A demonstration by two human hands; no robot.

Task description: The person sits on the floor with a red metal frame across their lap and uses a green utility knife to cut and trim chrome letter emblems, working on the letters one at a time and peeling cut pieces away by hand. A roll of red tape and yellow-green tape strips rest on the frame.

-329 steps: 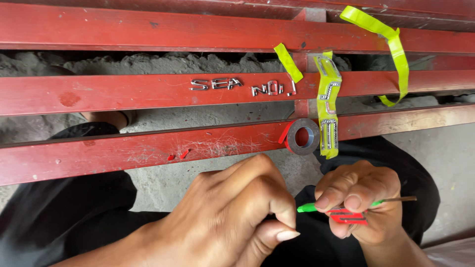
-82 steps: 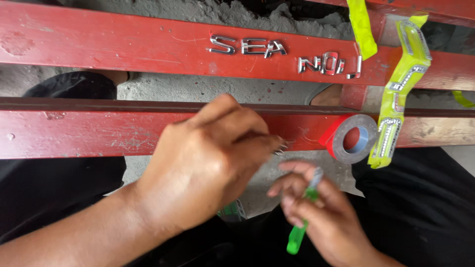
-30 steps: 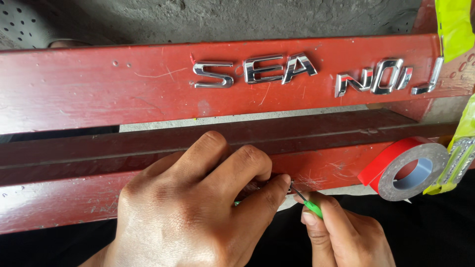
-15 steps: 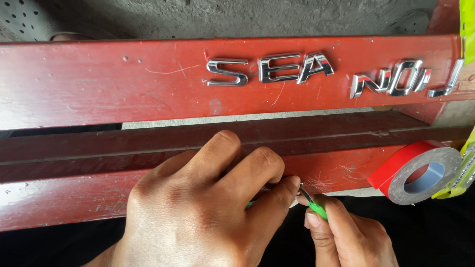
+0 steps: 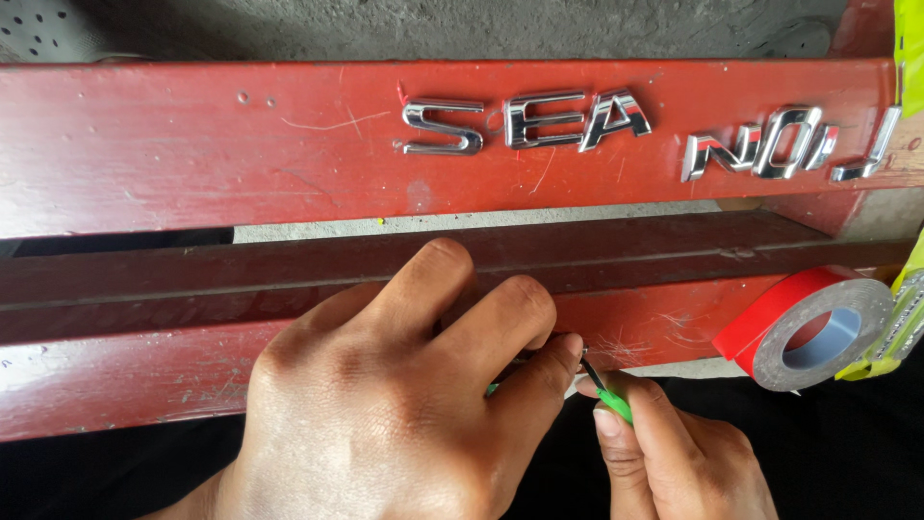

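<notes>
Two hands working at red bar [image 5: 144, 376]: left hand [image 5: 385, 404] curling closed, fingertips pressing bar; right hand [image 5: 674, 462] pinching green tool [image 5: 612, 400], tip beside left fingertips. Tape roll [image 5: 818, 327] lying right of hands.

The single head-worn camera looked steeply down from very close, facing away from the person. The hands [image 5: 500, 424] filled the near, lower edge of the view. The red panel [image 5: 192, 154] ran left to right across the middle, and grey ground showed along the far top edge.
</notes>
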